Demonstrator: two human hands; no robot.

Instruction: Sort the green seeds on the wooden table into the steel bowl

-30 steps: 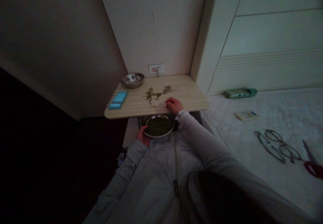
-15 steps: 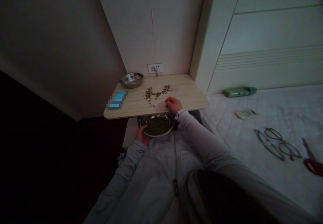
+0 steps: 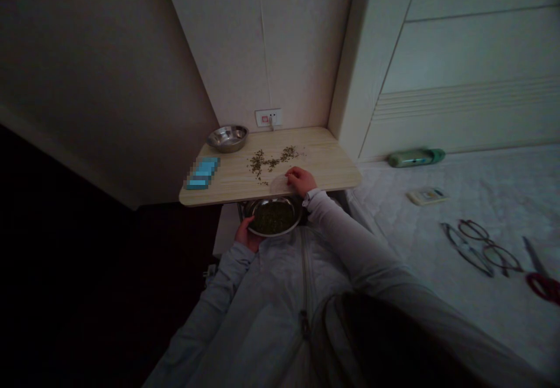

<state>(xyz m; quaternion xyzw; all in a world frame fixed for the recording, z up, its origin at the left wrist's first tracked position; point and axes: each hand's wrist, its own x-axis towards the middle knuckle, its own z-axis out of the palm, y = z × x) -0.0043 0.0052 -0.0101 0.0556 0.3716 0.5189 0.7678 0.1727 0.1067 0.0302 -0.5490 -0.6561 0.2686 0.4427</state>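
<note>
My left hand (image 3: 247, 234) is closed on the rim of a metal bowl (image 3: 286, 231), thumb over the edge, just below the table's front edge. Small dark green bits (image 3: 273, 216) fill much of this bowl. Above it, my right hand (image 3: 301, 182) rests at the table's front with thumb and fingers pinched on a thin translucent round disc (image 3: 279, 185). The disc lies low over the tabletop; I cannot tell its exact kind. Behind it, loose greenish bits (image 3: 258, 163) are scattered in patches over the wooden table (image 3: 324, 160).
A second metal bowl (image 3: 228, 138) stands at the table's back left. Near the left edge lies a blurred blue phone-like item (image 3: 202, 173). To the right, a bed (image 3: 394, 219) bears a green case (image 3: 415, 157), a pale remote (image 3: 427, 196), glasses (image 3: 490, 248) and red-handled scissors (image 3: 542, 286).
</note>
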